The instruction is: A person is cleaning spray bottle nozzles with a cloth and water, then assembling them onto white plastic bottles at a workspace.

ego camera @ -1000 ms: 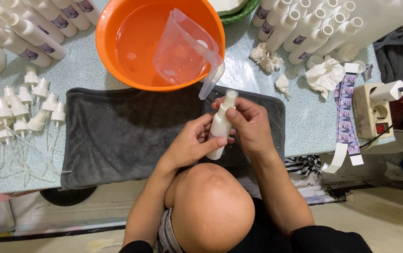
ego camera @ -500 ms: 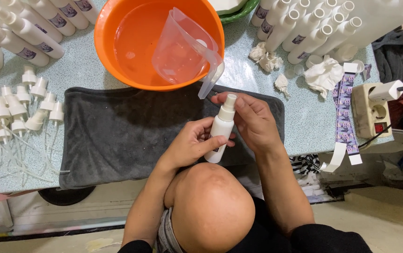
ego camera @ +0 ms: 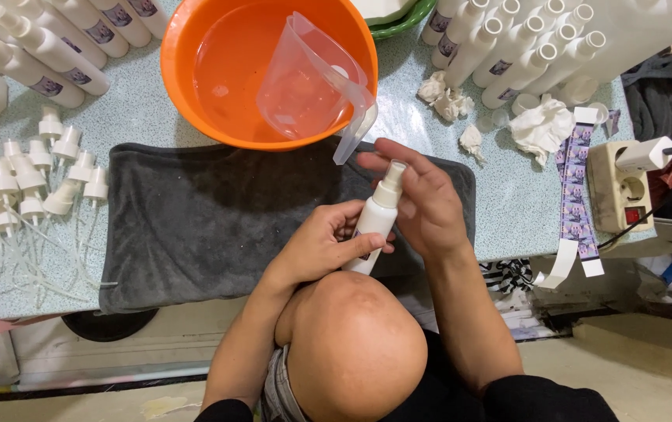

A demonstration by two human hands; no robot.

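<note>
White spray bottle (ego camera: 373, 227) is sitting mid-frame over the grey towel (ego camera: 211, 219), just below the big orange basin (ego camera: 218, 86) and its clear jug (ego camera: 308, 78). Left hand (ego camera: 324, 246) is wrapping its body, right hand (ego camera: 422, 199) is pinching the pump top, fingers curled snug.

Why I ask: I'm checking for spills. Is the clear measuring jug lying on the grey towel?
No: the clear jug sits tilted inside the orange basin, with only its handle hanging over the rim toward the grey towel.
</note>
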